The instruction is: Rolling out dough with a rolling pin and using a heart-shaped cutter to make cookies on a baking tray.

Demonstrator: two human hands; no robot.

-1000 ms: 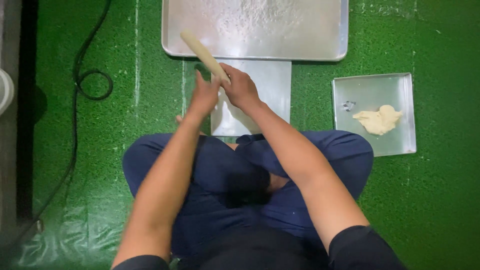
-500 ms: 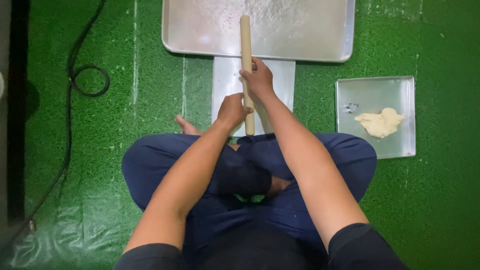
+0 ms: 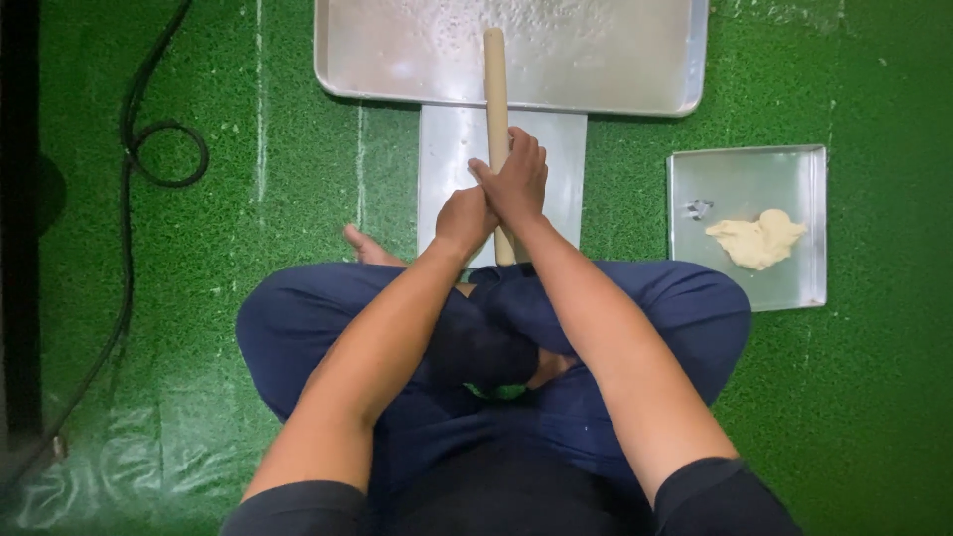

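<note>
Wooden rolling pin (image 3: 495, 89) grasped lengthwise by both clenched hands, left hand (image 3: 465, 218) near, right hand (image 3: 516, 181) farther, over the metal board (image 3: 447, 159); rolling step underway, likely needing dough (image 3: 756, 238) fetched from right.

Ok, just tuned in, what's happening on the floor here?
A person sits cross-legged on green turf, both hands on a wooden rolling pin that points away from them. The right hand grips its middle and the left hand sits just behind, over a flat metal board. The pin's far end reaches over a large floured metal tray. To the person's right, a small square tray holds a lump of dough. A black cable lies at the left.
</note>
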